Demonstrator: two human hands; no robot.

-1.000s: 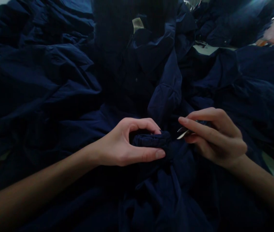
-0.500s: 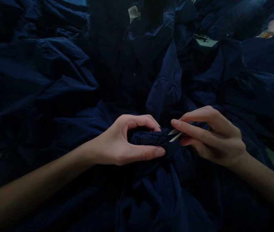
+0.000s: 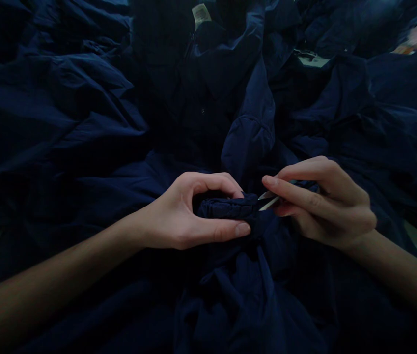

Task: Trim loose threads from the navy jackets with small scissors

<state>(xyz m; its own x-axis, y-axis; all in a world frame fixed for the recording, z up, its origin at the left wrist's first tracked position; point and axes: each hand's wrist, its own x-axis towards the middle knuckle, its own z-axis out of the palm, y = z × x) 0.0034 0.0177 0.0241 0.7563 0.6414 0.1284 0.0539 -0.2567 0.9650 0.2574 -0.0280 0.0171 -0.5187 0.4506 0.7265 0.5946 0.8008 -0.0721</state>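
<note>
Both forearms (image 3: 83,265) slant inward, the left grip (image 3: 182,216) curled thumb-low, the right grip (image 3: 335,204) pinched.

The gathered cloth band (image 3: 226,209) looks matt and puckered, and the blades (image 3: 268,204) just right of it are smooth, shiny metal. Across the left, dark fabric (image 3: 90,78) shows a silky sheen; the far pale label (image 3: 201,16), from where I stand, could be cloth or paper.
</note>
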